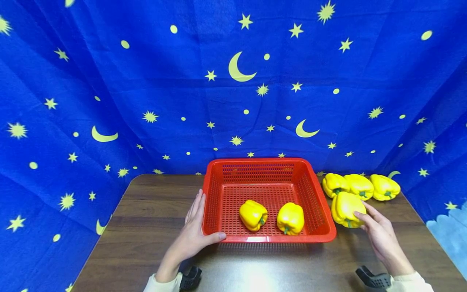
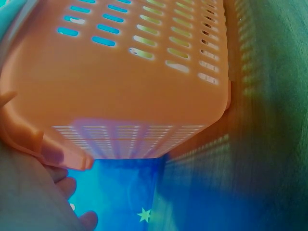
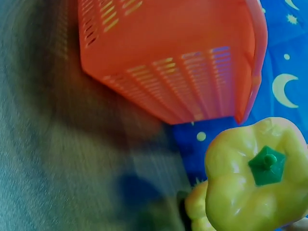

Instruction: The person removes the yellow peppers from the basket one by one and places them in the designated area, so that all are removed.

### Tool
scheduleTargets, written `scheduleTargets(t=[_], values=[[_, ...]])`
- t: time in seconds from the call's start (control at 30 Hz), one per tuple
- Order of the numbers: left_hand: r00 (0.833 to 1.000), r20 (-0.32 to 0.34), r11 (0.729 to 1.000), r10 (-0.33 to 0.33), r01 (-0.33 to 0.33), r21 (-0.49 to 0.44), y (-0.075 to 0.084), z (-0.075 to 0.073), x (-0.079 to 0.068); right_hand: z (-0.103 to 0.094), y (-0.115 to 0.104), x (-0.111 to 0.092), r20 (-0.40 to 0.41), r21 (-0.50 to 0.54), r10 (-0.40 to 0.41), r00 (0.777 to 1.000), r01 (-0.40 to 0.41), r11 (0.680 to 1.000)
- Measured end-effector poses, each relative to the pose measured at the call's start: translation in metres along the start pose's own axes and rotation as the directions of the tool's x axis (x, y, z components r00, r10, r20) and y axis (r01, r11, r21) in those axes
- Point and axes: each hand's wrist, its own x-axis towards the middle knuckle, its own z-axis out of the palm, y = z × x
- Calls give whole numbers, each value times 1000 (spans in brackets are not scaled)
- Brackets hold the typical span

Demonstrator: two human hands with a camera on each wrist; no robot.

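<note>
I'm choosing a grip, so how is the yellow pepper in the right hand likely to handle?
The yellow pepper probably feels slippery, since its skin looks glossy. It seems fairly stiff: the right hand makes no visible dent in it. If pushed, it might roll unevenly, given its rounded, lobed sides.

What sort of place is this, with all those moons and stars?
Probably a little indoor work corner, though I can't see the whole room. A blue cloth with moons and stars hangs around a wooden table, which holds a red basket with yellow peppers inside.
</note>
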Motion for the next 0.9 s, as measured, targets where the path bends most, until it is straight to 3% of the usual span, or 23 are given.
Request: scheduleTargets(t=[0.13,0.37,0.63,0.9], values=[[1000,2,1000,-3,3,-10,0,0,0,-4,4,2,-27,-126,39,999,-42,991],[1000,0,1000,1,-1,-14,0,0,0,-8,9,5,-30,-359,58,998,-65,931],[1000,3,1000,-14,14,-4,0,0,0,-11,12,7,-12,-404,58,998,-58,913],[1000,8,1000,-28,28,-1,1,0,0,-11,13,12,-13,-459,108,994,-102,883]])
